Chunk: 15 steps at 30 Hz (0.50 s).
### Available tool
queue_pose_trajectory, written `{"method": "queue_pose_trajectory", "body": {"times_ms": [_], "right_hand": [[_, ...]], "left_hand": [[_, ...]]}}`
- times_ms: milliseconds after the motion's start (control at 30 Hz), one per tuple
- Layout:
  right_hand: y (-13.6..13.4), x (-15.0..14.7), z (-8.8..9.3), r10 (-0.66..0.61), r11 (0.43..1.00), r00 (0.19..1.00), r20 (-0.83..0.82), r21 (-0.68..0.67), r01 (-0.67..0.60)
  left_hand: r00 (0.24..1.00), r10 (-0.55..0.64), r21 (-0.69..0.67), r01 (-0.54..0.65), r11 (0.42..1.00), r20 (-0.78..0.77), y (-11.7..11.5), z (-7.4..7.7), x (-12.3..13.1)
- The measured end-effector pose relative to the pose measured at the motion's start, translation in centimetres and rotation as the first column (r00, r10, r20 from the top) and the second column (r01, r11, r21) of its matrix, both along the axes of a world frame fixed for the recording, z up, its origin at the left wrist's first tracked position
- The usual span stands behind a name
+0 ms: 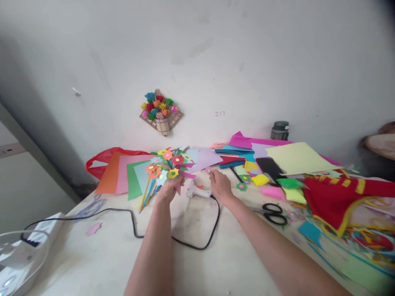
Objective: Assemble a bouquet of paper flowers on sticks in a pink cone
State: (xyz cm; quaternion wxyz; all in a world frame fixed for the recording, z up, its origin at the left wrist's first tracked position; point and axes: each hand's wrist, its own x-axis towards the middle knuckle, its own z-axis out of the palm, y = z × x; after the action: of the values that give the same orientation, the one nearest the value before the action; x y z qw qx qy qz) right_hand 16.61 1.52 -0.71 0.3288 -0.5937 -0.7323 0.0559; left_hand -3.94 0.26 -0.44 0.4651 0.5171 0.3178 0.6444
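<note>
My left hand (pixel 173 187) is closed at the base of a bouquet of paper flowers (pixel 168 162) in orange, yellow, red and blue. A pointed bit of pink paper shows below its fingers. My right hand (pixel 220 185) pinches a small pink paper piece (pixel 209 169) between thumb and fingertips. Between the hands a white hot glue gun (pixel 199 190) lies on the table, its black cord (pixel 216 222) looping toward me. Thin yellow and blue sticks (pixel 146 198) lean out at the bouquet's lower left; whether they belong to it, I cannot tell.
Coloured paper sheets (pixel 112 172) lie behind the bouquet. Black-handled scissors (pixel 273 213), a phone (pixel 270 168) and red cloth (pixel 333 201) are on the right. A power strip (pixel 40 242) sits at left. A dark bottle (pixel 280 130) stands by the wall, where a flower ornament (pixel 162 113) hangs.
</note>
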Motion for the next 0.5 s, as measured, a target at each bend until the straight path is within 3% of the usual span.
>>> {"method": "queue_pose_trajectory", "body": {"times_ms": [267,367,500], "right_hand": [[2.3,2.9,0.2,-0.155,0.987,0.977,-0.149,-0.077,0.144],[2.3,3.1,0.3,-0.15,0.984,0.987,-0.064,-0.108,0.142],[2.3,2.8,0.4,-0.082,0.963,0.979,0.184,-0.236,0.125]], "left_hand": [[0.995,0.089,0.072,-0.092,0.993,0.033,-0.4,2.1,-2.1],[0.984,0.17,0.053,-0.173,0.984,0.049,-0.7,2.5,-1.9],[0.965,0.257,-0.017,-0.256,0.966,0.046,-0.7,2.2,-1.4]]}}
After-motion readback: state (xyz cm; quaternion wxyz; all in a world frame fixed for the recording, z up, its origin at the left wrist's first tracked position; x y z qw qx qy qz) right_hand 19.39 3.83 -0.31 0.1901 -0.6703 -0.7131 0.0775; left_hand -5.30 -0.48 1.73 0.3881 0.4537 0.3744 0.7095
